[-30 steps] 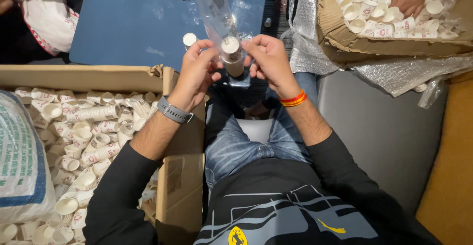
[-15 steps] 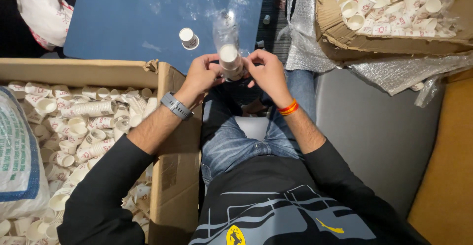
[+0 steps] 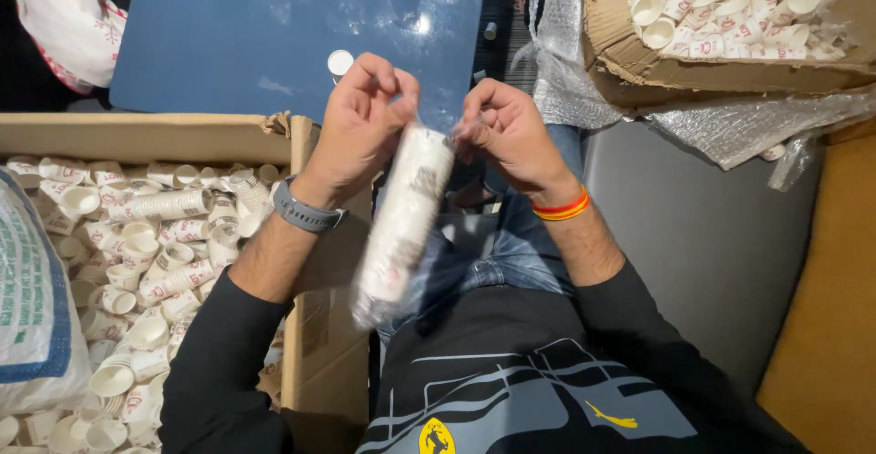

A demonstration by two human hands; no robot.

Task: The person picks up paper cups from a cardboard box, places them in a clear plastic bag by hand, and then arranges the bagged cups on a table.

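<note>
Sleeve of stacked cups (image 3: 401, 226) hangs between my hands, long axis slanting from top end down toward my lap. Left hand (image 3: 358, 130) pinches top end; right hand (image 3: 511, 135) close beside, fingers on wrap. Blue table (image 3: 228, 43) beyond sleeve, open carton (image 3: 155, 130) left of it.

A long stack of small white paper cups (image 3: 401, 221) sits inside a clear plastic sleeve, forming a slim tube. It hangs tilted, its top end up between the two hands and its lower end swung down toward the lap. Red and dark print shows faintly on the cups. The tube is motion-blurred, so the sleeve's closed end cannot be made out.
</note>
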